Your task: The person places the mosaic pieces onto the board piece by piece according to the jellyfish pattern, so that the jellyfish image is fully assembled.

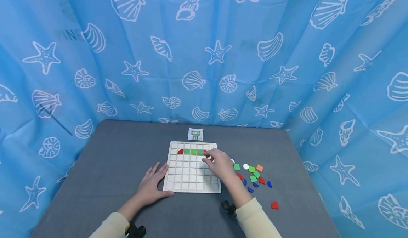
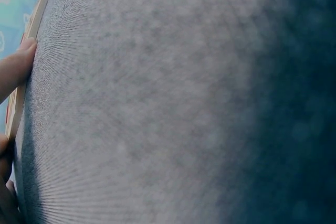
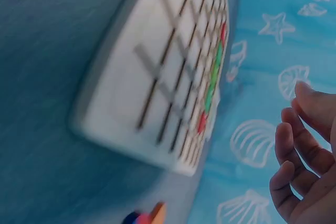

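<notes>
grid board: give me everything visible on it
The board is a pale, wood-looking square tray, a grid of small cells, flat on the grey table. Its second row holds a red piece, three green squares and another red piece. The left hand rests at its left edge; the right hand is over its right side.

- My grey table [image 1: 105,167] carries everything here, its felt-like top running back to the blue seashell curtain.
- The wooden grid board [image 1: 191,176] lies flat near the middle of it.
- A small picture card [image 1: 195,134] lies just behind the board.
- Loose coloured tiles [image 1: 255,176] are scattered to the right of the board, one red tile [image 1: 275,205] apart, nearer me.
- My left hand [image 1: 153,185] rests flat on the cloth, against the board's left edge.
</notes>
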Available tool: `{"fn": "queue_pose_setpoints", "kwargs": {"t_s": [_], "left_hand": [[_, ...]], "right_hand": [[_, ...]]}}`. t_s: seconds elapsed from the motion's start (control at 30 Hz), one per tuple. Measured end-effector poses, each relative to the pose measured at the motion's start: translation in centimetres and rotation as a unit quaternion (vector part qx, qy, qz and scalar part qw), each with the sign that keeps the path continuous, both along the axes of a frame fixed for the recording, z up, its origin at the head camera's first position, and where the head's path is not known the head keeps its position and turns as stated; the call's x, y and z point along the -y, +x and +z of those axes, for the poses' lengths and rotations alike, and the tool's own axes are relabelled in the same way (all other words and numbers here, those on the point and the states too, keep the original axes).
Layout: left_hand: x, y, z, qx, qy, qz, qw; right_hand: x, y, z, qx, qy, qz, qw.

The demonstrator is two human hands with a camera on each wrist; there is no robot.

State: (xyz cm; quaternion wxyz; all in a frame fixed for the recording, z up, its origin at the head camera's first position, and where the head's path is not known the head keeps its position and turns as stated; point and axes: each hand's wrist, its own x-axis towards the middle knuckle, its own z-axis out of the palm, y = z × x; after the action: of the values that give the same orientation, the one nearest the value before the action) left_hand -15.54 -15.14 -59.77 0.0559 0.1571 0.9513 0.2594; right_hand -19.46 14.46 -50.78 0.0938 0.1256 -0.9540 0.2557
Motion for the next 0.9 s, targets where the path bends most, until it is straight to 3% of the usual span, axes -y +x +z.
{"fn": "queue_pose_setpoints", "kwargs": {"t_s": [0.23, 0.37, 0.57, 0.9], "left_hand": [[0.1, -0.1, 0.2, 0.005, -0.008, -0.001, 1.0], [0.1, -0.2, 0.3, 0.001, -0.007, -0.002, 1.0], [0.0, -0.2, 0.4, 0.006, -0.005, -0.005, 1.0], [0.1, -0.1, 0.3, -0.002, -0.005, -0.004, 1.0]], "right_hand": [[-3.3, 0.4, -1.7, 0.006, -0.015, -0.046, 0.999], [-5.5, 0.3, -2.9, 0.034, -0.018, -0.081, 0.996], [-7.8, -0.2, -3.9, 0.104, 0.021, -0.118, 0.987], [-7.8, -1.2, -4.0, 0.145, 0.081, -0.131, 0.977]]}}
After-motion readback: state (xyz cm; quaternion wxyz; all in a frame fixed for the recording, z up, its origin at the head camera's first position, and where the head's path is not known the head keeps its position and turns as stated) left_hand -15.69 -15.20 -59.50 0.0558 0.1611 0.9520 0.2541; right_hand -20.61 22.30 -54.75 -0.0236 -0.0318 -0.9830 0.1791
